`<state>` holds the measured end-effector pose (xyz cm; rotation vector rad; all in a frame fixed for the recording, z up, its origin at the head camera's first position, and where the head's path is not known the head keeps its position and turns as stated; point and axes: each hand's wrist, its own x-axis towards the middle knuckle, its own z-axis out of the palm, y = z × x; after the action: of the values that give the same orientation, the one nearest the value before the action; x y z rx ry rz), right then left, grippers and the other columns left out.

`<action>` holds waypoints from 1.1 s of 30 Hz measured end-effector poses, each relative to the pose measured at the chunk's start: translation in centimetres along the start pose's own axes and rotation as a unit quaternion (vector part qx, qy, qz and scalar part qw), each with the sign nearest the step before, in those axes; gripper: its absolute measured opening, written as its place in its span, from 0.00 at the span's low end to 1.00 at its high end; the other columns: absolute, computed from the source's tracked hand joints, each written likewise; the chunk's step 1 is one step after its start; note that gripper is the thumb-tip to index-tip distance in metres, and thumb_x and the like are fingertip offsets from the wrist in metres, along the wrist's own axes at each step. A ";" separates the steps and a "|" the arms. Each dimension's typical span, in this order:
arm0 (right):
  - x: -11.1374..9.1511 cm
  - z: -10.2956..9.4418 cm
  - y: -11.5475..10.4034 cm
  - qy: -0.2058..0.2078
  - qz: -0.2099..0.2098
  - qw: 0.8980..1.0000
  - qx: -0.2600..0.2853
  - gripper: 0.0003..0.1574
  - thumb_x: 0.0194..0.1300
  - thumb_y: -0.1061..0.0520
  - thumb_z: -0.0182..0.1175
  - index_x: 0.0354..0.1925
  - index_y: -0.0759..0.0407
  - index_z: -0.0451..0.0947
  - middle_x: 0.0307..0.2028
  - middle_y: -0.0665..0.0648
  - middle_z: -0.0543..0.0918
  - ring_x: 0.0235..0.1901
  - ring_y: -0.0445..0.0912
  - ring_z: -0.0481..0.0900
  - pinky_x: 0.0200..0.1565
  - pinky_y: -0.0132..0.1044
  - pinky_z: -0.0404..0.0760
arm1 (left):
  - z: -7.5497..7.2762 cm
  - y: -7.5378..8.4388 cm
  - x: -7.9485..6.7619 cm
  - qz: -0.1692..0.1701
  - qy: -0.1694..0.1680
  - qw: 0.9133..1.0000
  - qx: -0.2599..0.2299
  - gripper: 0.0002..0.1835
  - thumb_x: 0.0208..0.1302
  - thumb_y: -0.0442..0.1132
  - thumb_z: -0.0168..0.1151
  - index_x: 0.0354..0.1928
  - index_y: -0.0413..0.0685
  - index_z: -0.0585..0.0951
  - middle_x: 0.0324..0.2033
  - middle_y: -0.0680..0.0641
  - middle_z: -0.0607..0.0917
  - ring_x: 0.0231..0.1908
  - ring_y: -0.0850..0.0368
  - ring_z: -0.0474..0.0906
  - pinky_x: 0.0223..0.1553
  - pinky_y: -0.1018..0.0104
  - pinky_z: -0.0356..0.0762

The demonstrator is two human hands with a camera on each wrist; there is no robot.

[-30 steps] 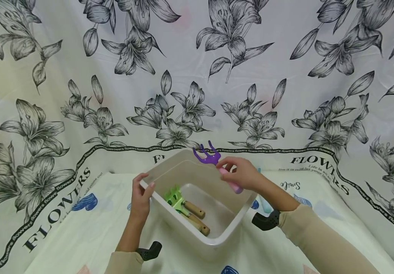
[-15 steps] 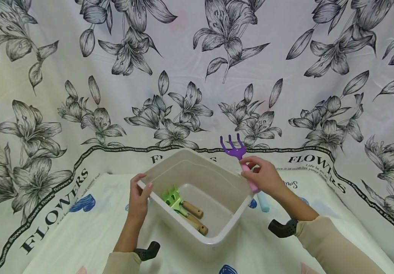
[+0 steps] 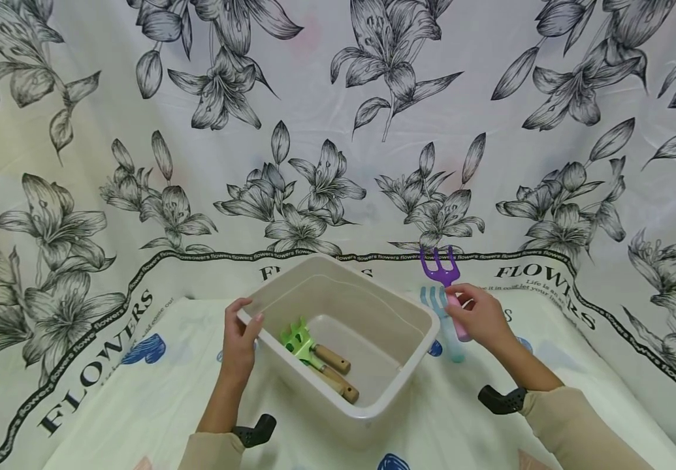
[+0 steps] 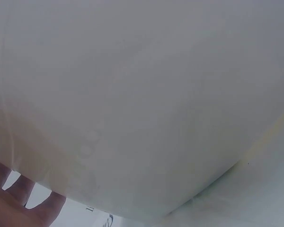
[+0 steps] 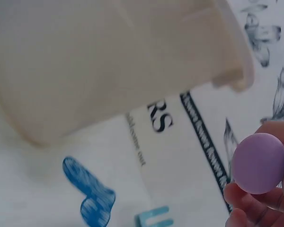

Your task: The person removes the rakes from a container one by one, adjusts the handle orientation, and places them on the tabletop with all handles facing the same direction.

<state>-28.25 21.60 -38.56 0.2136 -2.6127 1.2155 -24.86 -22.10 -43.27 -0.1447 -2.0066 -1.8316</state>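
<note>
In the head view my left hand [image 3: 240, 336] grips the left rim of a beige plastic bin [image 3: 367, 346], which stands tilted. Its fingers show against the bin's outer wall [image 4: 132, 94] in the left wrist view. My right hand [image 3: 483, 320] pinches the pink handle of a toy garden fork [image 3: 442, 271], purple three-pronged head up, just right of the bin. The rounded handle end [image 5: 260, 163] faces the right wrist camera. Inside the bin lie a green rake-like tool [image 3: 299, 343] and another tool, both with wooden handles. Behind the held fork is a light blue fork [image 3: 434, 300], partly hidden.
A pale cloth [image 3: 155, 391] with blue heart prints covers the surface beneath the bin. Behind rises a white flower-print curtain [image 3: 326, 111] with a black lettered border. Black wrist cameras sit at both cuffs.
My right hand has carried the purple and pink fork from over the bin out to the right, then slightly lower, over the light blue fork. The left hand and bin stay put.
</note>
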 end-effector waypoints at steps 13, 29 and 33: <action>-0.2 0.2 6.1 -0.006 0.049 0.998 -0.027 0.23 0.64 0.56 0.64 0.55 0.62 0.77 0.39 0.63 0.80 0.36 0.54 0.73 0.29 0.38 0.75 | -0.1 -0.2 0.0 -0.016 -0.003 1.000 0.002 0.24 0.75 0.39 0.48 0.68 0.49 0.56 0.64 0.41 0.66 0.59 0.48 0.67 0.50 0.78 0.69; -0.4 -0.1 12.1 -0.042 0.042 0.993 -0.103 0.16 0.62 0.56 0.63 0.47 0.62 0.79 0.38 0.64 0.82 0.38 0.57 0.78 0.38 0.50 0.74 | -0.1 -0.2 0.0 -0.010 -0.003 1.000 -0.009 0.25 0.75 0.38 0.48 0.68 0.48 0.55 0.63 0.40 0.66 0.59 0.45 0.67 0.48 0.78 0.70; -0.1 -0.2 12.9 -0.048 0.056 0.991 -0.109 0.16 0.61 0.56 0.64 0.45 0.63 0.77 0.38 0.64 0.82 0.39 0.58 0.78 0.42 0.53 0.73 | -0.1 -0.2 0.1 -0.007 -0.005 1.000 -0.011 0.25 0.75 0.38 0.47 0.69 0.47 0.55 0.63 0.40 0.66 0.59 0.45 0.66 0.49 0.78 0.70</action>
<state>-31.18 30.02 -47.83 0.0871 -2.8489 0.9643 -24.98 -22.22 -43.38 -0.1486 -1.9994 -1.8656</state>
